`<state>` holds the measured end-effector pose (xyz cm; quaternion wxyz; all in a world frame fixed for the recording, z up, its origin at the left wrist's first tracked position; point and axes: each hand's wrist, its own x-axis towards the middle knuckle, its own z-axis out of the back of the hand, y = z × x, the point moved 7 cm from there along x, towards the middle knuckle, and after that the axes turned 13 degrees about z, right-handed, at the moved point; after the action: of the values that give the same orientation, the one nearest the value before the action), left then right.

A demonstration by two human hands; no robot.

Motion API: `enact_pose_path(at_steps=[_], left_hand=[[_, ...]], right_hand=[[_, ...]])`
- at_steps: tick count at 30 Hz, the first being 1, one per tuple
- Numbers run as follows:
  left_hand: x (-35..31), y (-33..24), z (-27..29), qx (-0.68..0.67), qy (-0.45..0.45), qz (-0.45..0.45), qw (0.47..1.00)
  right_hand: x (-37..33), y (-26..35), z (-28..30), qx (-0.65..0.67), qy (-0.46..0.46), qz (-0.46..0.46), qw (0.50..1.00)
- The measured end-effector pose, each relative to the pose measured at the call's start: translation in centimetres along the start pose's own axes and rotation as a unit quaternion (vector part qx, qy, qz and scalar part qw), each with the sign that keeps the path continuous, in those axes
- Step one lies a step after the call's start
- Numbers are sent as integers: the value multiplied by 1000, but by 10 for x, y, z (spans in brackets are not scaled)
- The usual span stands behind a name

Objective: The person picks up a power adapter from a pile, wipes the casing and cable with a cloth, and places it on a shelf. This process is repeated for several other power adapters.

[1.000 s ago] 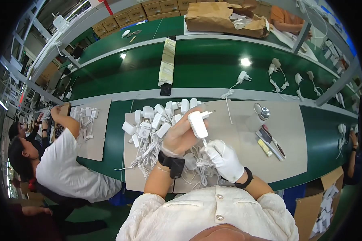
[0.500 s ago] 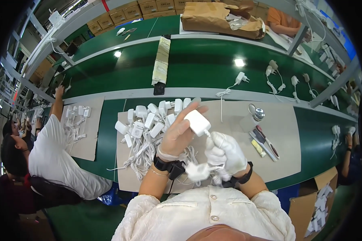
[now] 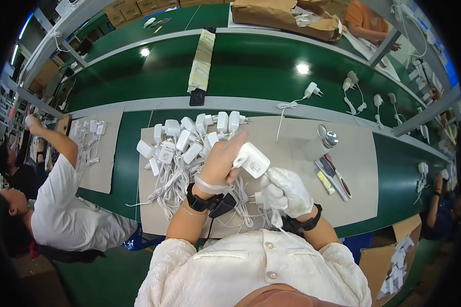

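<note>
The left hand (image 3: 223, 161) grips a white plug adapter (image 3: 253, 162) above the counter (image 3: 399, 171); the right hand (image 3: 292, 192) (in a white glove) is closed on its cord (image 3: 265, 176), just beside the adapter. To the left, more white adapters (image 3: 167, 152) lie heaped on a beige sheet (image 3: 356, 169). To the right stand a clear bottle (image 3: 314, 149) and, nearby, slim hand tools (image 3: 338, 176).

Factory workshop, assembly-line type: long green surface (image 3: 125, 158), grey metal rail (image 3: 153, 103) along far edge, heap of white plastic corded plugs (image 3: 182, 141), co-worker in white shirt (image 3: 82, 225) along near edge, brown cardboard boxes (image 3: 131, 11) beyond far edge, open brown cardboard carton (image 3: 374, 266) of white pieces (image 3: 397, 268) below near edge, right.
</note>
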<state>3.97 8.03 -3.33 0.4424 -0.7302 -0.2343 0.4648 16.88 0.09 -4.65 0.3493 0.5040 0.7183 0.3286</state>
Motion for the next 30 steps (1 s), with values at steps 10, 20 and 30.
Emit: enact_pose_path(at_steps=[10,20,30], left_hand=[[12,22,2,12,-78,-93,993],[-12,93,-75,650,-59,-255,714],[-24,80,-28,423,-67,-104,898]], right_hand=[[2,-7,2,125,85,22,988],[7,-7,38,-168,-43,152,973],[105,42,60,-235,-188,189,935]])
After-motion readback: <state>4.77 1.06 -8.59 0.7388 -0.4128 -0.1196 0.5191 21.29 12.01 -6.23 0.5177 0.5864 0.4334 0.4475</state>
